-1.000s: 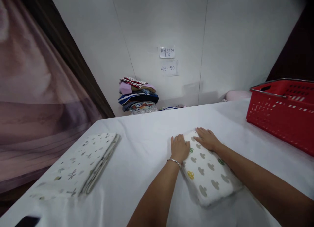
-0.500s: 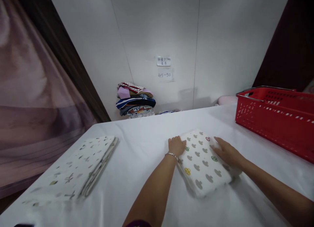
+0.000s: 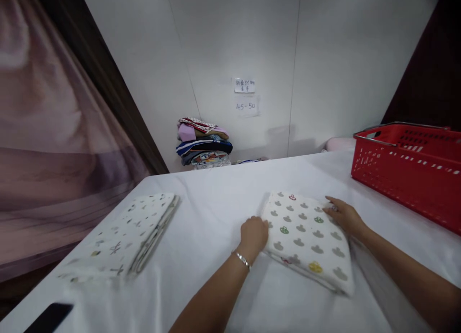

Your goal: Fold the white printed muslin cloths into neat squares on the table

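Observation:
A folded white cloth with grey, green, red and yellow prints lies on the white table in front of me. My left hand, with a bracelet on the wrist, is closed on the cloth's left edge, fingers tucked under it. My right hand rests on the cloth's far right corner, fingers laid along the edge. The cloth's left side looks slightly lifted off the table.
A second folded patterned cloth lies at the table's left. A red plastic basket stands at the right. A stack of folded clothes sits behind the table by the wall. A dark flat object lies at the near left corner.
The cloth has been turned so its long side runs left to right. My left hand slid from its top to its left edge; my right hand moved to the right corner.

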`<state>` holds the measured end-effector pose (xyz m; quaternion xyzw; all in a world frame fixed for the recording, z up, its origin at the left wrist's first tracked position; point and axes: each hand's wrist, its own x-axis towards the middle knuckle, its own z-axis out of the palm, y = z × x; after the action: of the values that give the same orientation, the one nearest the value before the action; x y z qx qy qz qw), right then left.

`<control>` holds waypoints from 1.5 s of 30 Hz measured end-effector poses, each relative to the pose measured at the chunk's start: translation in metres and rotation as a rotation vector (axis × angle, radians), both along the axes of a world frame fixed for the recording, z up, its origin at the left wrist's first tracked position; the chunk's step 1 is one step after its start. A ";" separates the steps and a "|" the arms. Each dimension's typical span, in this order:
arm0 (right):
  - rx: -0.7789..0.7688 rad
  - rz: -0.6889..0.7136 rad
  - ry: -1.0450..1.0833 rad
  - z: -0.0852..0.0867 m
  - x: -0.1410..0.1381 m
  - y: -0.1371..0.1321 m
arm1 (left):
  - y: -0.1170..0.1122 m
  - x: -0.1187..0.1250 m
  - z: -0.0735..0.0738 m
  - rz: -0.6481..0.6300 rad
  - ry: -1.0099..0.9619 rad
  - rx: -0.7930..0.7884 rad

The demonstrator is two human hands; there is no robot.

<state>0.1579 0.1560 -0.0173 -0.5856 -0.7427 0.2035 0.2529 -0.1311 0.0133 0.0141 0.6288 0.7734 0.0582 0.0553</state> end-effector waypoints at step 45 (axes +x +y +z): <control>-0.319 -0.217 0.436 -0.005 0.009 -0.083 | 0.048 -0.002 0.000 0.193 -0.371 -0.093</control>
<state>0.1673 0.0728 -0.0222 -0.6365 -0.5625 0.4107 0.3313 -0.1336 0.0613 0.0145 0.5271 0.8085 0.1420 0.2199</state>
